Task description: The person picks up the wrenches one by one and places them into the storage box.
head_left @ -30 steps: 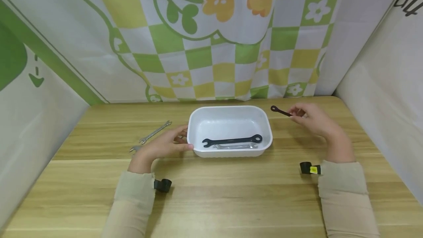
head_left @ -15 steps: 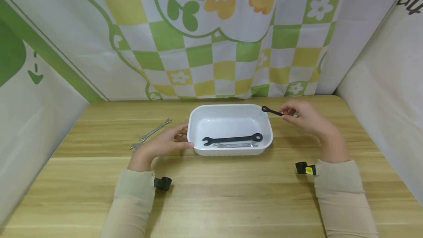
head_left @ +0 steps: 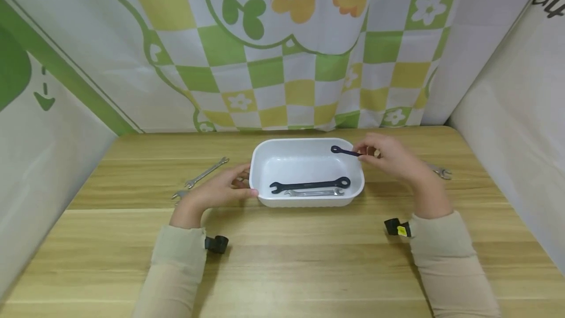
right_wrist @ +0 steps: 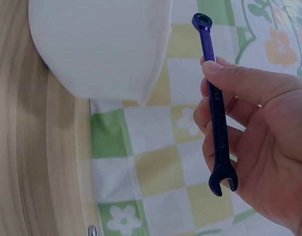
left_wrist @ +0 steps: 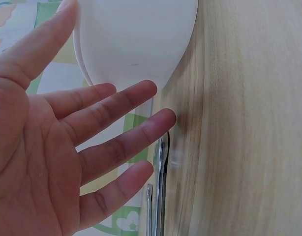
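My right hand [head_left: 388, 156] pinches a small dark combination wrench [right_wrist: 218, 113] between thumb and fingers. Its ring end is over the right back part of a white plastic bin [head_left: 309, 202], and the open end shows only in the right wrist view. Inside the bin, along the front, lie a larger black combination wrench [head_left: 310, 187] and a silver open-end wrench [head_left: 314, 193]. My left hand [head_left: 222, 188] is at the bin's left side, thumb by the rim at the front corner. In the left wrist view its fingers are spread and fairly straight beside the wall.
Left of the bin, a silver wrench [head_left: 206, 172] lies on the wooden table [head_left: 300, 269], with another wrench [head_left: 178, 195] partly hidden by the left wrist. A further silver wrench [head_left: 443, 172] shows behind the right wrist. A checked curtain [head_left: 300, 72] hangs behind the table.
My right hand has moved left with the dark wrench, from beside the bin to over its right edge. A silver wrench has come into sight behind it. The left hand stays put.
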